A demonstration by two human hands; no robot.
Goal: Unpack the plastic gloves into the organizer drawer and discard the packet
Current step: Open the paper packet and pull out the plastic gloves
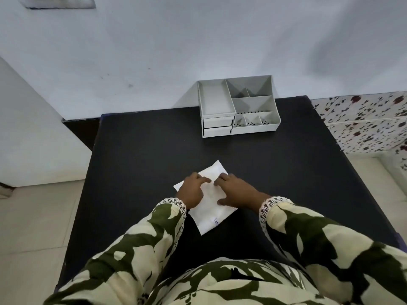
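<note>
A flat white packet of plastic gloves lies on the black table, turned like a diamond, with blue print near its lower corner. My left hand rests on its left side and my right hand on its right side, fingertips of both pressing the packet's upper middle. Whether either hand pinches the packet or only presses it I cannot tell. The white organizer stands at the table's far edge against the wall, with two shut drawers at its front left.
The organizer's open top compartments look empty. A floral cloth lies to the right of the table, a pale tiled floor lies to the left, and a white wall stands behind.
</note>
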